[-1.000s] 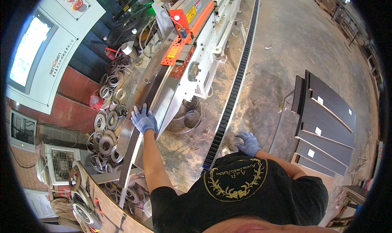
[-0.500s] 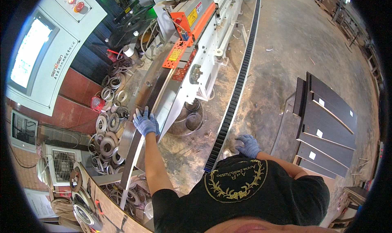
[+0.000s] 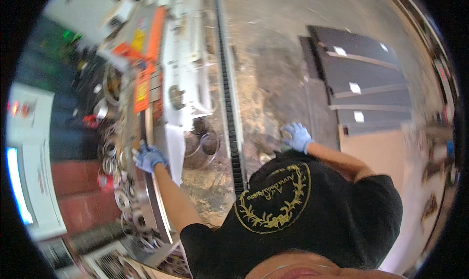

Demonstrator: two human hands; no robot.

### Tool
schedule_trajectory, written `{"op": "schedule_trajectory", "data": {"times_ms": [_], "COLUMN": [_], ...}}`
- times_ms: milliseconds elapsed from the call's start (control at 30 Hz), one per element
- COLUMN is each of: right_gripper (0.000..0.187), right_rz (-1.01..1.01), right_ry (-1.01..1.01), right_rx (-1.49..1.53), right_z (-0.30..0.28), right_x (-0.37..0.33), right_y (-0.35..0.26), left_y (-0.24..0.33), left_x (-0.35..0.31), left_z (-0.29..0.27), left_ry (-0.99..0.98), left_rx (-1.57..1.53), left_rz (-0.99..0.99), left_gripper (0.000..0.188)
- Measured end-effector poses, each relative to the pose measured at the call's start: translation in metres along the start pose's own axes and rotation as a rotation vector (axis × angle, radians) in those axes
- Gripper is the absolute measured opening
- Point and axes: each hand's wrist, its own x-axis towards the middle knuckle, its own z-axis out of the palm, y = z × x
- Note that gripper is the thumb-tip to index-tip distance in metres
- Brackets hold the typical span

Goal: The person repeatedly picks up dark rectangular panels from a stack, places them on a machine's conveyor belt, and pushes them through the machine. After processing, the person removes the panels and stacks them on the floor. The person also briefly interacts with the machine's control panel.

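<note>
My left hand (image 3: 150, 156), in a blue-grey glove, lies with its fingers apart on a long, narrow dark board (image 3: 153, 193) with a pale edge. The board runs along the bed of a white edge-banding machine (image 3: 177, 68), and its far end reaches the orange perforated guard (image 3: 142, 90). My right hand (image 3: 298, 137), gloved alike, hangs beside my body over the floor. Its fingers are loosely bent and apart, with nothing in them. The picture is blurred by motion.
A black roller track (image 3: 229, 98) with pale rails runs along the floor between the machine and a stack of dark panels (image 3: 369, 73) at right. Several rolls of edging tape (image 3: 122, 199) are heaped left of the board. A control cabinet with a lit screen (image 3: 18, 186) stands far left.
The whole view has swung to the right, so the panel stack sits higher and further left in it. My left hand remains on the board; my right hand remains empty at my side.
</note>
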Motion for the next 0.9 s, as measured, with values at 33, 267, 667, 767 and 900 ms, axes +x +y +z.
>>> {"op": "schedule_trajectory", "data": {"times_ms": [33, 267, 667, 767, 900], "right_gripper": [0.048, 0.068, 0.047, 0.044, 0.026], "right_rz": [0.108, 0.930, 0.609, 0.517, 0.177], "right_ry": [-0.034, 0.557, 0.152, 0.119, 0.117], "right_rx": [0.048, 0.857, -0.351, -0.413, -0.419], "right_z": [-0.003, 0.034, -0.100, -0.112, -0.113], "right_x": [0.000, 0.001, 0.057, 0.074, 0.070], "right_y": [0.017, 0.156, 0.251, 0.243, 0.190], "left_y": [0.012, 0.091, 0.153, 0.156, 0.183], "left_x": [0.007, -0.033, -0.184, -0.199, -0.238], "left_z": [-0.003, -0.010, -0.078, -0.096, -0.130], "left_ry": [-0.037, 0.262, -0.437, -0.398, -0.607], "left_rx": [-0.002, -0.400, -1.456, -1.512, -1.505], "left_rz": [0.014, 0.548, 0.443, 0.561, 0.748], "left_gripper": [0.045, 0.054, 0.039, 0.040, 0.055]}}
